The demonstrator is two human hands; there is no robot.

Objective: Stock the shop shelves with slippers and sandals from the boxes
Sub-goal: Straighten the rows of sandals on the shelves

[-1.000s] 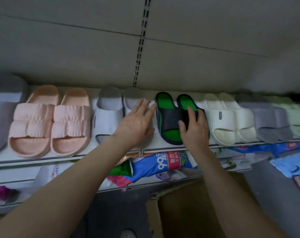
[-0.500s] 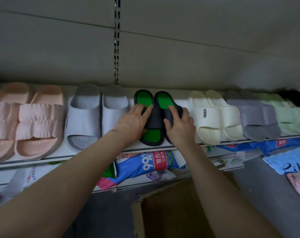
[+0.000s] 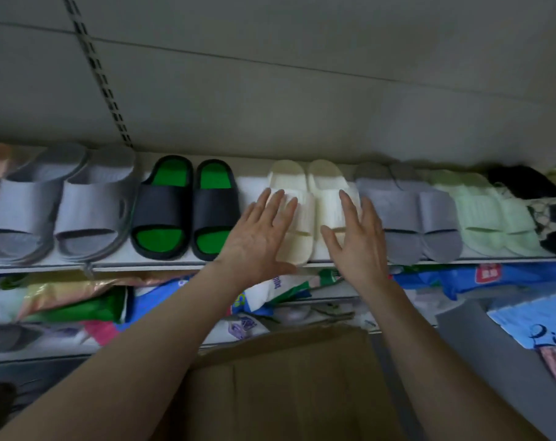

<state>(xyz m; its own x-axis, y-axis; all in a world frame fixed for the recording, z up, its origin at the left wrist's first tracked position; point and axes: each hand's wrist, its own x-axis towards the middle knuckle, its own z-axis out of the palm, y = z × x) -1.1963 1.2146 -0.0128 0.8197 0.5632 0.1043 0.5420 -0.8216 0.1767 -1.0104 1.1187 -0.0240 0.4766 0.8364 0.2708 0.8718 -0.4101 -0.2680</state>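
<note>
Centre of frame, top shelf: both hands have left the black-and-green slippers, where they lay half a second ago, and now sit one pair further right, over the cream slippers. Left hand covers the near-left part of the cream pair, its fingers straight and spread, holding nothing. Right hand is over the pair's right side, fingers likewise straight and fanned, thumb out. Contact with the straps looks likely, but motion blur stops me confirming it. The black-and-green pair now stands free, toes toward the shelf edge, heels to the wall, close beside the grey slippers at left, with a strip of bare shelf between it and the cream pair. Reading: that pair counts as stocked, and the hands are probably squaring up or nudging the cream pair to even out the row. The row runs on to the right with lilac-grey slippers just beside the cream ones, then pale green slippers; items beyond those are too blurred to name. Shelf is white with a thin front lip. Behind it is a plain grey panelled wall with a slotted upright in the upper left. A lower shelf holds coloured packets, jumbled. An open cardboard box sits at lower centre between the forearms; its contents are not visible. Light is dim.
</note>
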